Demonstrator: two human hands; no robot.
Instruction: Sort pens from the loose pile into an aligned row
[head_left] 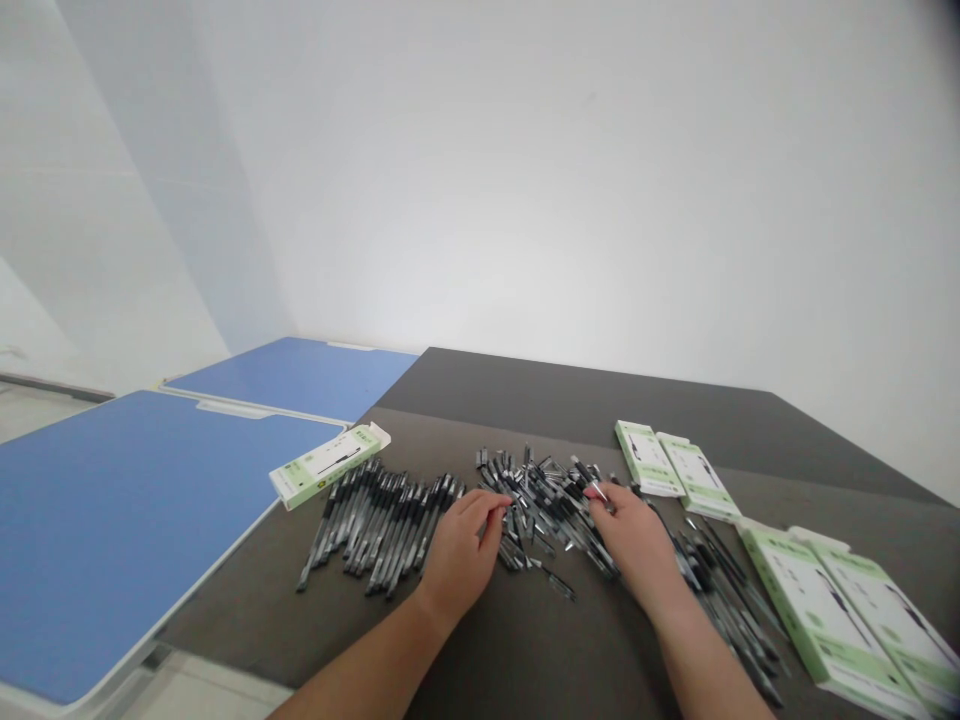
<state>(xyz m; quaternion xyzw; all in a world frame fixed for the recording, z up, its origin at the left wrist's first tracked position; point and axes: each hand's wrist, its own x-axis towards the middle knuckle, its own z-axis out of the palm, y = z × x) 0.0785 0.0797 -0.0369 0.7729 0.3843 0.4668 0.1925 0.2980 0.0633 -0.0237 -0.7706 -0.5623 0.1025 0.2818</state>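
My left hand rests at the left edge of a loose heap of black gel pens, its fingertips among the pens. My right hand reaches into the heap from the right, with its fingertips on the pens. I cannot tell whether either hand grips a pen. Left of my left hand, a group of pens lies roughly side by side. A further spread of pens lies right of my right hand. Pale green and white pen boxes sit around them, including one at the left and one at the back.
The pens and boxes lie on a dark grey tabletop with a darker section behind it. More pale green boxes stand at the right. Two blue tables adjoin at the left, and a white wall rises behind.
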